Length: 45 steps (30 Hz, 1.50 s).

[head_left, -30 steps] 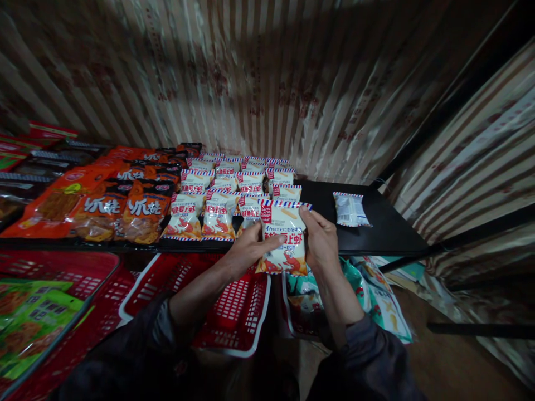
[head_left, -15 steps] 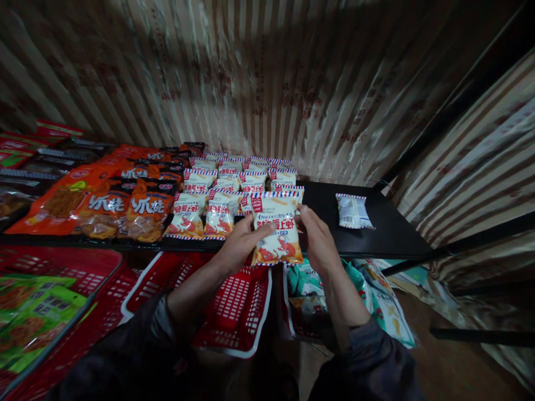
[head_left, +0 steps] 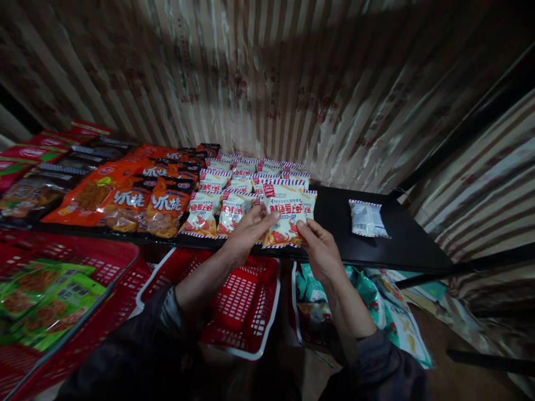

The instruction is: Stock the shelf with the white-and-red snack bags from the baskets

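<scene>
A white and orange snack bag with striped edges is held upright, its printed front facing me. My left hand grips its left side with the thumb on the front. My right hand pinches its lower right side, thumb also in front. Behind and left of it, several matching bags stand in rows on the black shelf. One more small bag lies apart on the right of the shelf, its pale printed side up.
Orange snack packs and dark packs fill the shelf's left. Below are a red basket, another with green packs, and one with teal bags. A black bar crosses at right; striped sheeting hangs behind.
The held bag has moved back toward the rows, over the shelf's front part. My right thumb now shows on the bag's front. The view has shifted slightly, moving the shelf's contents right.
</scene>
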Tool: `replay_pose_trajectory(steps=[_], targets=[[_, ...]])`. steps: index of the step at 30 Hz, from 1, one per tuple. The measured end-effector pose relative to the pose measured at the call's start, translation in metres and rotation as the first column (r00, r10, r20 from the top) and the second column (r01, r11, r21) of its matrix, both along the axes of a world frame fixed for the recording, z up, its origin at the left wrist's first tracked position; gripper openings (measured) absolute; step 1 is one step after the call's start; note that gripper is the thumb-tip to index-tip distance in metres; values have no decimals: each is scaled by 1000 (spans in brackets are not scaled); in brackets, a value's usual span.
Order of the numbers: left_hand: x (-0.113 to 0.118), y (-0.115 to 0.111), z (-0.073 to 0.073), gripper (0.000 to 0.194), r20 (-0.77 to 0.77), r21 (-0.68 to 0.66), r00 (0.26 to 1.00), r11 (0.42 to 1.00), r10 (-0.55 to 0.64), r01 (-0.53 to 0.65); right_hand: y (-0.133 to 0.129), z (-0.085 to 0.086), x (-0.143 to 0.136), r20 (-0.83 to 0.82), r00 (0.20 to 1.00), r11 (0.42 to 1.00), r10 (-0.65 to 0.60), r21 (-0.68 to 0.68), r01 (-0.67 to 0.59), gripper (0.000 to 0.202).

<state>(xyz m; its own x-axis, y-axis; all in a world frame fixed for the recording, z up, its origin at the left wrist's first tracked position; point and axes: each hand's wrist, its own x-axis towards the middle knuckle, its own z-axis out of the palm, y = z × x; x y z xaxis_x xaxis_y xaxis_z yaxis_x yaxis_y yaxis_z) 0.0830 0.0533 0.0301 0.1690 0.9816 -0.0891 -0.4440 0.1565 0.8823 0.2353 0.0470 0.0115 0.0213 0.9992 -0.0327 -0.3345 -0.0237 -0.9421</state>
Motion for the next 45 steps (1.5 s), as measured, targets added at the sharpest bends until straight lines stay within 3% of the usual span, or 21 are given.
replay_pose_trajectory(steps=[3,6,12,18,29,37,45], targets=[[0,0,-2,41,-102,-23,991,996,-89,87,4,0,2,-53,995,997,-81,4,81,39],[3,-1,-7,40,-192,-14,976,995,-102,101,8,-4,5,-41,989,990,-142,8,142,41],[13,-3,-15,33,-164,32,985,998,-50,56,11,-14,6,-6,975,975,-220,35,220,40],[14,-2,-16,16,-204,16,979,1000,8,-5,10,-13,4,-7,973,972,-229,47,230,41],[6,7,-11,12,-141,-19,970,979,199,-203,6,-6,-1,-100,981,986,-169,-16,168,43],[6,5,-15,30,-70,-15,986,988,153,-155,7,-7,0,-27,981,981,-194,24,195,34],[7,2,-12,30,-38,5,989,990,140,-140,5,-6,0,54,980,980,-192,55,189,33]])
